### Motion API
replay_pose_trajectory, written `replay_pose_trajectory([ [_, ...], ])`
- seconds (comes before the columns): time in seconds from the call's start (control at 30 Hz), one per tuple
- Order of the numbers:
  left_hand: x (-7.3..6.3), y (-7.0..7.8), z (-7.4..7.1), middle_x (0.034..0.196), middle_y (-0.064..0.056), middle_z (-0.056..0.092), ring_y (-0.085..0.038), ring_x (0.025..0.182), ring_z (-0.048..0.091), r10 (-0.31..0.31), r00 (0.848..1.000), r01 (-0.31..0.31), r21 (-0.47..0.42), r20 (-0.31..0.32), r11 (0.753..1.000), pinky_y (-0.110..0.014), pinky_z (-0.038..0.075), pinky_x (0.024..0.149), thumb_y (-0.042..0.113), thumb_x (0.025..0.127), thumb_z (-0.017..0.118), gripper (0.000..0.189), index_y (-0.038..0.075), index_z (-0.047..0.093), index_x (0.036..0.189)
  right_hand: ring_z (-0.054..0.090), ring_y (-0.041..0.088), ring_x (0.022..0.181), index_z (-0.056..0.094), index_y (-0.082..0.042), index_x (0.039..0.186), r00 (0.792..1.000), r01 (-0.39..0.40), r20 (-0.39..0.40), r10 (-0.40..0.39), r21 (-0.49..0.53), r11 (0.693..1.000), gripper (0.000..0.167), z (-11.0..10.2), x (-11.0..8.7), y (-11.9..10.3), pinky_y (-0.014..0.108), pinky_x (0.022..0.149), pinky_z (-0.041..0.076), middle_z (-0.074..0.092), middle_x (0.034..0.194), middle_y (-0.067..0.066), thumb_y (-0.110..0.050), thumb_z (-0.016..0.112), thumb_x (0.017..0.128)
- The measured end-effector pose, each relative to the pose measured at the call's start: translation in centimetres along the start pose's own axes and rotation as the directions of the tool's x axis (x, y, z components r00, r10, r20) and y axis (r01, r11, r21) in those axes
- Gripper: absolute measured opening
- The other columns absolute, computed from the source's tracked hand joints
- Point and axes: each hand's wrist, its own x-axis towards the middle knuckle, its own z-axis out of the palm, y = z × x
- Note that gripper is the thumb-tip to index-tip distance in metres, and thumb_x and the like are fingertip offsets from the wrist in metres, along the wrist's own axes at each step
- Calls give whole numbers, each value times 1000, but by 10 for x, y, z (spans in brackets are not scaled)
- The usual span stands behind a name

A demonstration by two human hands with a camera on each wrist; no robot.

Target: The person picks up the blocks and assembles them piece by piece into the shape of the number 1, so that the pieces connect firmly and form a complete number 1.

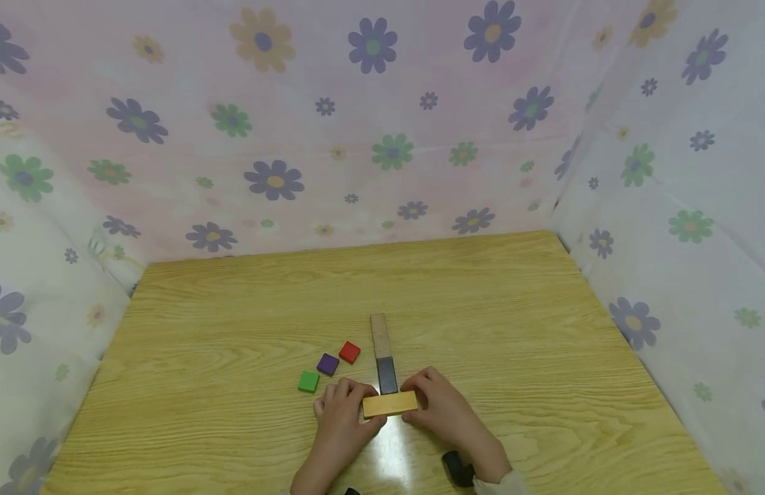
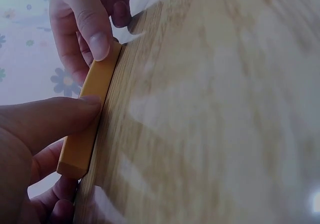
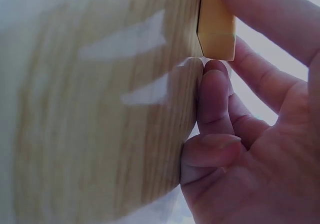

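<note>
A yellow rectangular block (image 1: pixel 390 404) lies crosswise on the table, gripped at both ends. My left hand (image 1: pixel 341 419) pinches its left end, thumb on the near side and fingers behind; the left wrist view shows the thumb pressed on the yellow face (image 2: pixel 90 114). At the other end my right hand (image 1: pixel 440 409) pinches it the same way. Beyond its middle, a black block (image 1: pixel 387 375) points away from me and seems to meet it. A light brown block (image 1: pixel 379 335) continues that line at the far end of the black one.
Left of the line, small square tiles lie in a slanting row: green (image 1: pixel 308 381), purple (image 1: pixel 328 364) and red (image 1: pixel 350 352). The wood-grain table (image 1: pixel 203 357) is bordered behind and at both sides by flowered cloth (image 1: pixel 333 137). A black object (image 1: pixel 458 469) is at my right wrist.
</note>
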Motion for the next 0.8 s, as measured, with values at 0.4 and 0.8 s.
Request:
replay_pose_trajectory([
  [0.4, -1, -2, 2, 93, 11, 43, -12, 82, 32, 9, 1000, -9, -1, -3, 1000, -38, 18, 70, 40, 67, 74, 32, 29, 60, 93, 40, 9, 73, 60, -22, 101, 999, -17, 37, 16, 31, 999, 32, -4, 0, 0, 23, 62, 35, 45, 93, -8, -28, 73, 72],
  [0.8, -1, -2, -2, 98, 11, 43, -12, 86, 33, 4, 1000, -3, -43, 28, 999, -38, 17, 72, 51, 72, 66, 34, 29, 60, 97, 40, 10, 74, 60, -23, 101, 999, -27, 47, 26, 21, 999, 32, -4, 1, 0, 24, 63, 34, 45, 92, -8, -29, 73, 72],
])
